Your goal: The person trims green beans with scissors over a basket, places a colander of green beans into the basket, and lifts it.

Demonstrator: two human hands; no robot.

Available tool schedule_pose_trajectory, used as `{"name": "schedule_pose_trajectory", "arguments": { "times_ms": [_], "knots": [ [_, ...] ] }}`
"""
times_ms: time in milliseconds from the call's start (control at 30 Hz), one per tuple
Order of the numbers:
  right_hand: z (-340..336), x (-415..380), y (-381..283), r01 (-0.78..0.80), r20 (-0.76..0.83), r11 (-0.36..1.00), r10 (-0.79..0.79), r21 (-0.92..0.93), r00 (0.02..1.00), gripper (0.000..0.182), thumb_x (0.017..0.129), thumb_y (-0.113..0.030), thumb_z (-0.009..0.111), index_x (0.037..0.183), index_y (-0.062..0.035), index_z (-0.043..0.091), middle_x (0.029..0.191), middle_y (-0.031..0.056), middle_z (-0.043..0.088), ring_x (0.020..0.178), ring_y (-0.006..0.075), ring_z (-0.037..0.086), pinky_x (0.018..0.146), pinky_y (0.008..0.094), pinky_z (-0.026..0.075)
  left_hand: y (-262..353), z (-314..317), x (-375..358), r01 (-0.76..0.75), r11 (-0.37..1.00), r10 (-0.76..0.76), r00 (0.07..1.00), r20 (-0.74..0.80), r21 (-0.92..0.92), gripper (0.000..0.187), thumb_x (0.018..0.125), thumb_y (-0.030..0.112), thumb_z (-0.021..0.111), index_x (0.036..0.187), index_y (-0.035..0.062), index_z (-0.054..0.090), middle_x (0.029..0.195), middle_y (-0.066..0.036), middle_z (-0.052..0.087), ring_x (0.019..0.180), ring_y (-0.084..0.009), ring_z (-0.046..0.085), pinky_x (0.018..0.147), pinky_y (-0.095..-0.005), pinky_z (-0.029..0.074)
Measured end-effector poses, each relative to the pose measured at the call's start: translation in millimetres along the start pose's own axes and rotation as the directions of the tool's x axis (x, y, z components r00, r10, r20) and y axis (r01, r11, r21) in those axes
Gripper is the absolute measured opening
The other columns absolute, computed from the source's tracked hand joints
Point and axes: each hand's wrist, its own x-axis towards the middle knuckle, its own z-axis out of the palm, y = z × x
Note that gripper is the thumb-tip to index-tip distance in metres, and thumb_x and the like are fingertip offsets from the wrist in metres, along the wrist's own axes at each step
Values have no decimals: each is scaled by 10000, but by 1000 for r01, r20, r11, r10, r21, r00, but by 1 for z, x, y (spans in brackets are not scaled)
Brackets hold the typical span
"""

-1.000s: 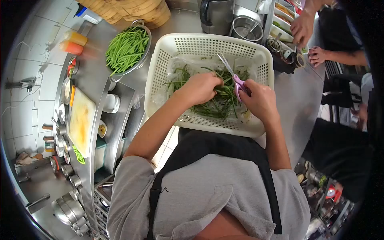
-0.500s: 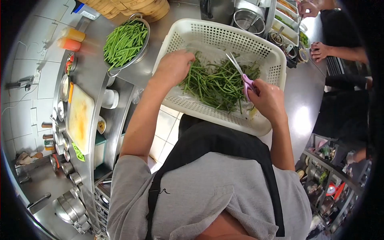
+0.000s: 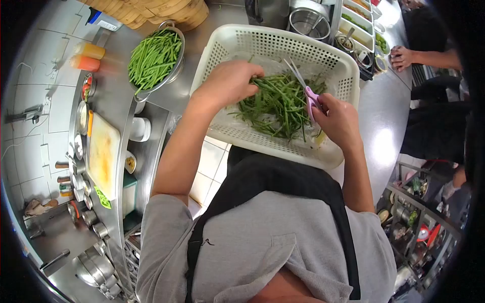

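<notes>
A white perforated basket [image 3: 217,123] holds a loose pile of green beans [image 3: 283,103] on clear plastic. My right hand [image 3: 336,118] grips pink-handled scissors [image 3: 312,98], whose blades stand apart and point up and left above the beans. At the left part of the pile, my left hand [image 3: 230,86] has its fingers curled around the ends of some beans. A metal colander [image 3: 178,70] to the left is heaped with other green beans [image 3: 154,58].
Bamboo steamers [image 3: 146,12] stand behind the colander. On the left counter lie a cutting board [image 3: 102,154] and sauce bottles [image 3: 85,63]. A metal pot [image 3: 309,22] and food trays [image 3: 356,25] are behind the basket. Another person's hand [image 3: 401,58] rests at the right counter edge.
My left hand has moved right and onto the beans, and the pile has been gathered rightward. The other person's second hand has left the trays. The scissors remain in my right hand.
</notes>
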Motion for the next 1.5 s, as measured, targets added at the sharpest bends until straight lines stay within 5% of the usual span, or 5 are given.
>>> {"name": "schedule_pose_trajectory", "arguments": {
  "times_ms": [200,400,667,1133,1500],
  "knots": [
    [3,3,7,-96,-47,949,116,301,992,243,861,-250,755,1000,-54,717,807,155,725,698,293,704,673,385,542,5,-28,-10,-250,968,196,816,-544,-26,404,841,199,748,1233,114,696,1013,-138,714,919,-292,685,849,-421,543],
    [-10,17,-14,-11,-80,956,36,292,996,245,860,-262,755,962,-43,712,767,138,713,669,298,691,647,392,529,-42,14,10,54,998,-51,996,-80,38,388,814,99,709,1201,124,695,1185,-120,695,999,-312,687,844,-439,551],
    [12,45,-22,144,-65,979,-136,144,989,294,861,-344,746,898,-56,699,746,137,698,693,347,683,653,434,523,-37,35,-4,66,905,-93,995,44,421,137,838,98,649,890,133,771,959,-102,736,947,-296,705,798,-446,521],
    [5,43,-4,-64,167,700,-80,712,983,257,912,-265,760,958,-15,719,702,-35,618,626,26,504,546,231,370,-7,13,-40,27,940,-210,830,-516,-339,175,846,161,774,953,30,733,815,-70,674,651,-166,562,652,-306,481],
    [5,44,-7,-34,323,864,-151,503,934,486,833,-489,781,790,-9,716,605,61,615,535,155,515,534,344,405,16,28,-43,43,996,10,806,-591,76,76,831,176,735,839,106,706,788,-23,678,723,-258,658,738,-406,475]
  ]
}}
